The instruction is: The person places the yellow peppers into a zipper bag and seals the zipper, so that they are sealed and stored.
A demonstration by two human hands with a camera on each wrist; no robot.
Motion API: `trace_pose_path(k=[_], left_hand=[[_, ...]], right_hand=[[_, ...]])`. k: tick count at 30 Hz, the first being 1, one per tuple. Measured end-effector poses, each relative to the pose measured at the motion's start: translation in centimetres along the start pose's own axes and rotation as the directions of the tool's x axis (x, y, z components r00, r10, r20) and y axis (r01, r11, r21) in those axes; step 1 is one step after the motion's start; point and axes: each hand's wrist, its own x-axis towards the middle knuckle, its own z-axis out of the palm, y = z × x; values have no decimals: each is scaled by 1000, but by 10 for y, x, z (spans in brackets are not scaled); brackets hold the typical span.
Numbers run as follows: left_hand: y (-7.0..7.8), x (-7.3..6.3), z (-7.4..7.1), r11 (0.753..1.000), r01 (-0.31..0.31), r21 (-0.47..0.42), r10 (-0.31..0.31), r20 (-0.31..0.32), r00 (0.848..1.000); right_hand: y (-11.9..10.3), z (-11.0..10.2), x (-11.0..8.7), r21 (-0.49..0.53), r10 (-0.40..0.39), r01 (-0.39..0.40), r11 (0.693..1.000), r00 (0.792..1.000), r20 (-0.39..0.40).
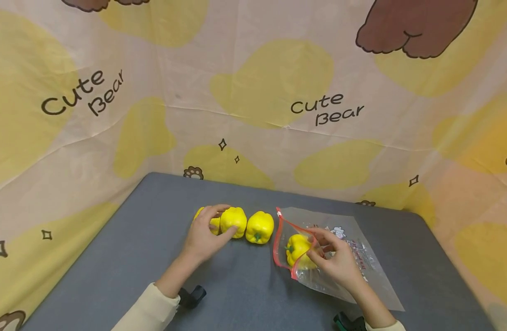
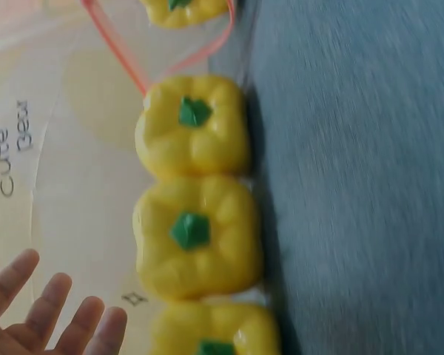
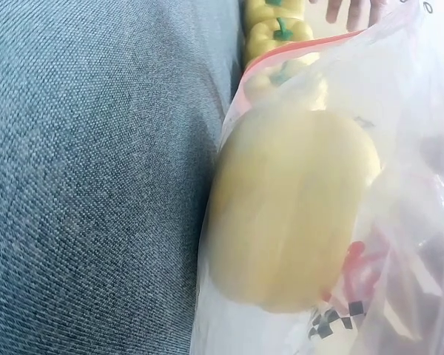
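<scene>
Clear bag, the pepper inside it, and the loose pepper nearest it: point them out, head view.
Clear bag [image 1: 377, 276]: head view, on its plastic wall.
Pepper inside [image 1: 298, 249]: head view, on its yellow side.
Loose pepper [image 1: 259, 225]: head view, body above green stem.

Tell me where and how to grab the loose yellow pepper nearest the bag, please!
I'd come down from above and grip the yellow pepper by its near and far sides, beside the green stem rather than on it. The stem is on the near side, the top is uncovered, and the neighbouring pepper crowds its left.
</scene>
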Motion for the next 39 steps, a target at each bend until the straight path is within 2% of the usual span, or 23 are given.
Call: trace_pose_path(k=[3, 7, 10, 14, 24, 30, 39], left_hand=[[-5, 1, -7, 996, 39, 75, -37, -34, 999], [-14, 0, -12, 976, 141, 165, -128, -82, 988], [-21, 0, -13, 961, 204, 188, -188, -99, 977], [-30, 0, -14, 948, 254, 192, -240, -92, 966], [-49, 1, -13, 937, 306, 167, -299, -67, 952], [-54, 2, -13, 931, 337, 140, -334, -43, 941], [-56, 3, -9, 929, 351, 118, -350, -28, 936]], right_hand=[[-1, 0, 0, -1, 11, -11, 1000, 1000, -1], [-1, 0, 0, -7, 15, -15, 1000, 1000, 1], [-1, 1, 0, -7, 15, -15, 1000, 1000, 0], [0, 1, 0, -3, 9, -9, 1000, 1000, -1], [-1, 0, 0, 1, 14, -14, 1000, 1000, -1], [2, 1, -1, -1, 2, -2, 1000, 1000, -2], [3, 2, -1, -2, -12, 12, 1000, 1000, -5]])
